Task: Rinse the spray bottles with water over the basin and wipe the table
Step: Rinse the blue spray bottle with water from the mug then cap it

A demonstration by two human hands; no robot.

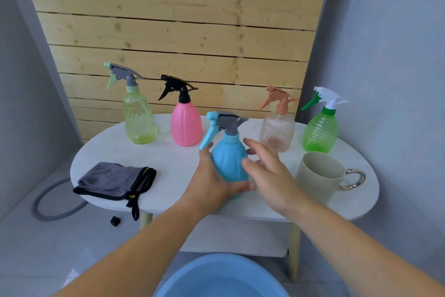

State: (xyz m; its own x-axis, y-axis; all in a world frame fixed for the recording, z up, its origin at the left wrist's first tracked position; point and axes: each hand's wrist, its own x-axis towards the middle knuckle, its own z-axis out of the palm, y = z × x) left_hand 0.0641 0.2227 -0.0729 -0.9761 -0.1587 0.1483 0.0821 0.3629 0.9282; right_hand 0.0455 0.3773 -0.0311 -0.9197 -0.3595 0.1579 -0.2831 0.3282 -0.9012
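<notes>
A blue spray bottle (228,159) with a grey head stands upright at the middle of the white oval table (173,159). My left hand (212,183) grips its lower body, thumb across the front. My right hand (267,171) is beside the bottle on its right, fingers spread and relaxed, slightly blurred. Behind stand a yellow-green bottle (139,118), a pink bottle (186,125), a clear peach bottle (277,130) and a green bottle (320,130). A folded grey cloth (113,181) lies at the table's left. A blue basin (221,277) sits on the floor below the table's front edge.
A beige mug (317,176) with a shiny ring handle stands at the right, close to my right hand. A grey hose ring (48,202) and a small black cap (115,221) lie on the floor at the left. A wooden slat wall rises behind the table.
</notes>
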